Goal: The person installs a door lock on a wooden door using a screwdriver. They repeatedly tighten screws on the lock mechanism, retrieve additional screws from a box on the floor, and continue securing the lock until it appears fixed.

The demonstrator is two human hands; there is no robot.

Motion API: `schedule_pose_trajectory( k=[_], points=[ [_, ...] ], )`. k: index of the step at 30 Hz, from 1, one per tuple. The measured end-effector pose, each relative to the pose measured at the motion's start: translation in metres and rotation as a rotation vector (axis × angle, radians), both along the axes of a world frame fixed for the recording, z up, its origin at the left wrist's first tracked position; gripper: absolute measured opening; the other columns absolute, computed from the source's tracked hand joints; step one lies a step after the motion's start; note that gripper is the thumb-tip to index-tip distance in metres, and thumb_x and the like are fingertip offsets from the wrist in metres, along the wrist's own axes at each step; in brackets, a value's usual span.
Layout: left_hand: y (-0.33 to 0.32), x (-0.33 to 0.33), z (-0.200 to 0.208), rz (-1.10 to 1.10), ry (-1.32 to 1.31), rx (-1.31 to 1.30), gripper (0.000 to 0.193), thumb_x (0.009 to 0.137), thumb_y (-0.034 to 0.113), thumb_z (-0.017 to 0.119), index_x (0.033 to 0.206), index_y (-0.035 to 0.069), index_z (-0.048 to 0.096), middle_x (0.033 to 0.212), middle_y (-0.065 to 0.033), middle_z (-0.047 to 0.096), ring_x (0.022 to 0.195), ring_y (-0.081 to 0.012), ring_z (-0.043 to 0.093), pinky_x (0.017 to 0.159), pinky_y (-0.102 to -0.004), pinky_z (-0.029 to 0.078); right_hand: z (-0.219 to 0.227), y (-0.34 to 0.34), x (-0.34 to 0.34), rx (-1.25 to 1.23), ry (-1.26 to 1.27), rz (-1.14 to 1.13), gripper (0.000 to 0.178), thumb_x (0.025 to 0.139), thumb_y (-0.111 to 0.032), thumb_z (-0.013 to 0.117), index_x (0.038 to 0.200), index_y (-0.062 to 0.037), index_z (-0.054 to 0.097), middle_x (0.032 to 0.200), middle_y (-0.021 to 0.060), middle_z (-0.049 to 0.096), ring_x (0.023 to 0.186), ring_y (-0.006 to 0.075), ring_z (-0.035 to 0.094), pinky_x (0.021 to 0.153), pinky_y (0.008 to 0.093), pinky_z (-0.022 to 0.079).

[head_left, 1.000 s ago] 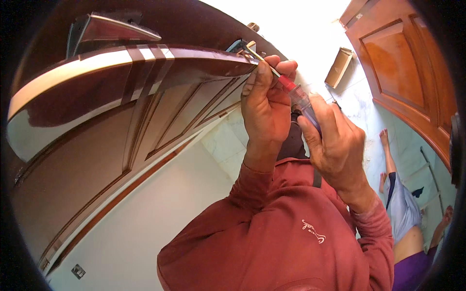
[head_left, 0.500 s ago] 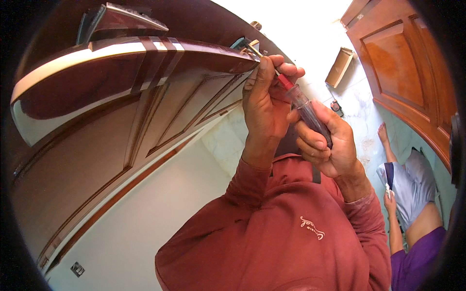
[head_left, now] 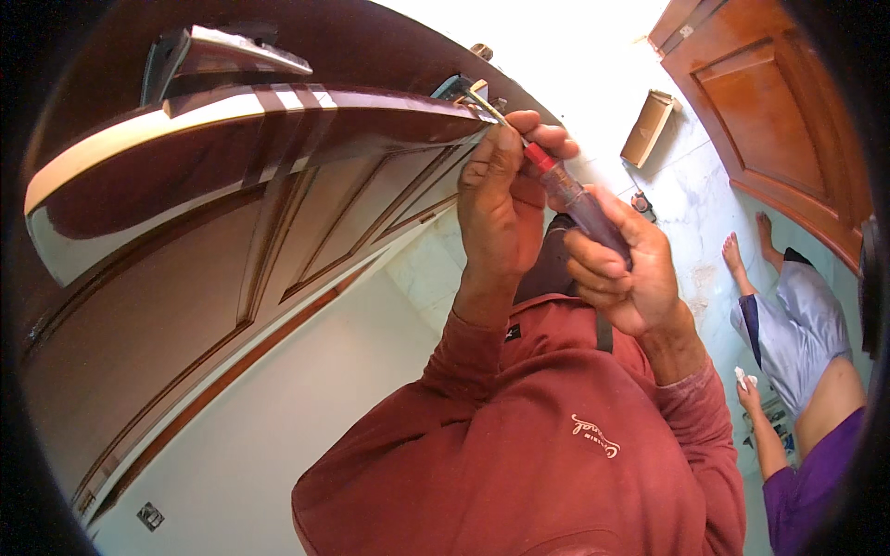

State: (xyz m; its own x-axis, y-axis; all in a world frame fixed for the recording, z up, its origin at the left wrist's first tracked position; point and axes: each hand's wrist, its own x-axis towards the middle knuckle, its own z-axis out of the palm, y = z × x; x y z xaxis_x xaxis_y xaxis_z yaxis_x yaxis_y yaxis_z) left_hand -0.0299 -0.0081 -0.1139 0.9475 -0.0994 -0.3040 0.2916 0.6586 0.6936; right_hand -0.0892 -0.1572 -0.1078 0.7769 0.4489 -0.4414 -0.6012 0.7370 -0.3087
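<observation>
A screwdriver (head_left: 598,225) with a clear, dark-tinted handle and a red collar slants up and left. Wrapped round its handle is my right hand (head_left: 638,264), closed. My left hand (head_left: 502,199) is closed too, its thumb and fingers pinching the shaft just ahead of the collar. The shaft's far end reaches a small metal fitting (head_left: 456,89) on the edge of a dark wooden door (head_left: 371,125). I cannot make out whether a screw sits under the tip.
A metal handle (head_left: 243,51) sticks out from the dark door at upper left. An open cardboard box (head_left: 649,130) and a small dark tool (head_left: 642,206) lie on the pale tiled floor. At right are a brown panelled door (head_left: 769,120) and another person (head_left: 797,324) holding something white.
Both my hands stay on the screwdriver, almost in the same place. The other person has shifted right; a second foot now shows, and the hand with the white thing is farther from the body.
</observation>
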Motion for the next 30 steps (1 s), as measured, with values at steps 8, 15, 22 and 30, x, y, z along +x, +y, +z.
schedule_pose_trajectory(
  k=[8,15,22,30],
  points=[
    [-0.002,0.01,-0.002,0.062,0.022,0.001,0.023,0.103,0.021,0.058,0.113,0.001,0.064,0.097,-0.0115,0.073,0.092,-0.0232,0.072,0.083,-0.0333,0.057,0.015,0.008,0.011,-0.574,-0.326,-0.109,0.04,0.107,-0.036,0.046,0.134,-0.0076,0.048,0.064,0.0077,0.054,0.049,0.0145,0.052,0.044,0.0296,0.041],
    [-0.001,0.016,0.0,0.096,0.035,0.041,0.02,0.1,0.022,0.063,0.108,0.004,0.066,0.095,-0.0101,0.073,0.088,-0.0216,0.072,0.083,-0.0332,0.058,0.016,0.0,0.017,-0.156,-0.023,0.026,0.036,0.107,-0.036,0.046,0.133,-0.0112,0.05,0.061,0.0035,0.05,0.042,0.0101,0.04,0.04,0.0254,0.034],
    [-0.002,0.013,-0.003,0.108,0.074,-0.069,0.023,0.102,0.023,0.06,0.112,0.003,0.067,0.102,-0.0099,0.073,0.097,-0.0232,0.07,0.091,-0.0391,0.056,0.024,0.014,0.014,-0.557,-0.28,-0.053,0.035,0.102,-0.029,0.058,0.132,-0.0101,0.052,0.063,0.0009,0.046,0.048,0.0103,0.046,0.043,0.0285,0.038],
    [0.012,0.001,-0.007,-0.004,-0.002,0.027,0.025,0.103,0.025,0.057,0.114,0.005,0.066,0.106,-0.0107,0.072,0.101,-0.0251,0.069,0.092,-0.0403,0.055,0.013,0.018,0.002,-1.077,-0.631,-0.108,0.038,0.102,-0.029,0.058,0.136,-0.0139,0.049,0.065,0.0093,0.051,0.051,0.0246,0.057,0.046,0.0344,0.044]
  ],
)
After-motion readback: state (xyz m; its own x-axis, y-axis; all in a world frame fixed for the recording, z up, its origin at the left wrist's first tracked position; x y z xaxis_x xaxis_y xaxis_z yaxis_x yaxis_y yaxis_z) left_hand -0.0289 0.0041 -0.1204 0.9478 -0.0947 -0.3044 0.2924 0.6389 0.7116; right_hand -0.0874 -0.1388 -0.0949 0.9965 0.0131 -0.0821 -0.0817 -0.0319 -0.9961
